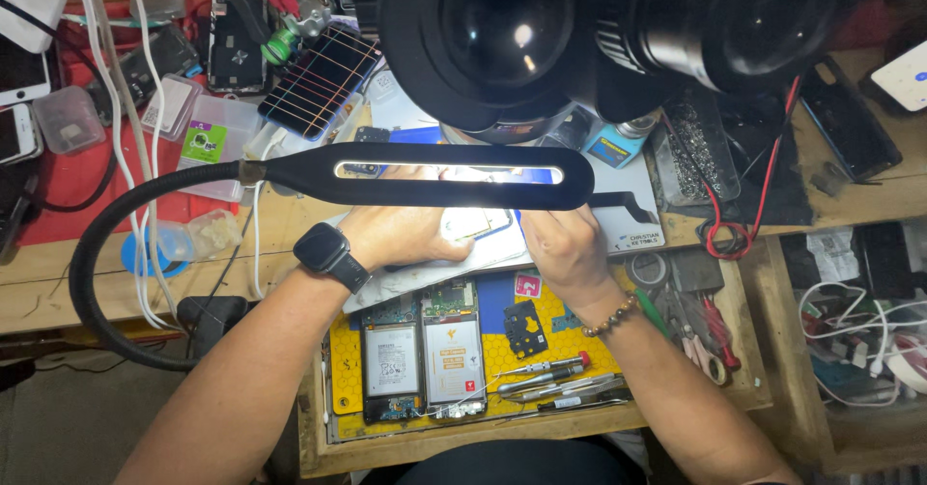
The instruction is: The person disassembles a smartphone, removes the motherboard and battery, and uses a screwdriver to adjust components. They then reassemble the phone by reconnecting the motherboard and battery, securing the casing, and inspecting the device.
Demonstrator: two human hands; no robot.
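black lamp point(444, 174), yellow honeycomb mat point(560, 335) (black smartwatch point(328, 253))

The black lamp bar point(449, 174) covers the fingertips of both hands, so what the left hand point(401, 236) and right hand point(565, 248) pinch cannot be seen. The bright thing point(478, 222) under the light is washed out white; it may be a phone screen. The big dark microscope head point(502, 36) hides the back of the surface point(58, 297). The phone at the left edge point(12, 132) is cut off. The screws in the tray point(700, 152) are too small to tell apart.
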